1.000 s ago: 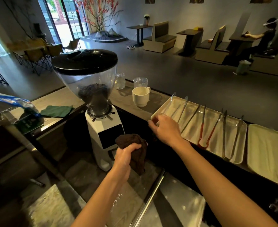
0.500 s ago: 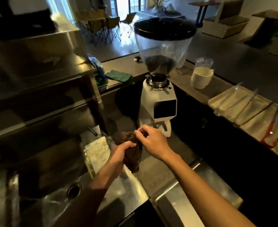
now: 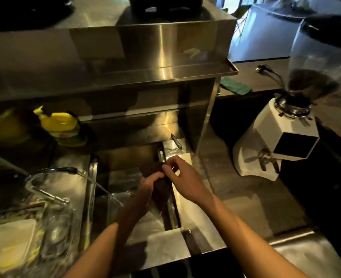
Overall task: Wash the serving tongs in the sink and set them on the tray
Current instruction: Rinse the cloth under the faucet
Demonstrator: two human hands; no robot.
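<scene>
Both my hands are over the steel sink [image 3: 125,157]. My left hand [image 3: 148,182] grips a dark brown cloth [image 3: 161,192] that hangs down from its fist. My right hand [image 3: 182,177] pinches the cloth's top edge with curled fingers. The tongs and their tray are out of view.
A curved faucet [image 3: 45,177] stands left of the sink, its spout over the basin. A yellow dish-soap bottle [image 3: 62,125] sits behind on the left. The white coffee grinder [image 3: 276,141] stands on the counter at right, a green cloth [image 3: 236,87] beyond it. A steel shelf overhangs the sink.
My view swung left from the tray of tongs to the sink. My right hand left the tray and joined the left on the cloth; both moved over the basin.
</scene>
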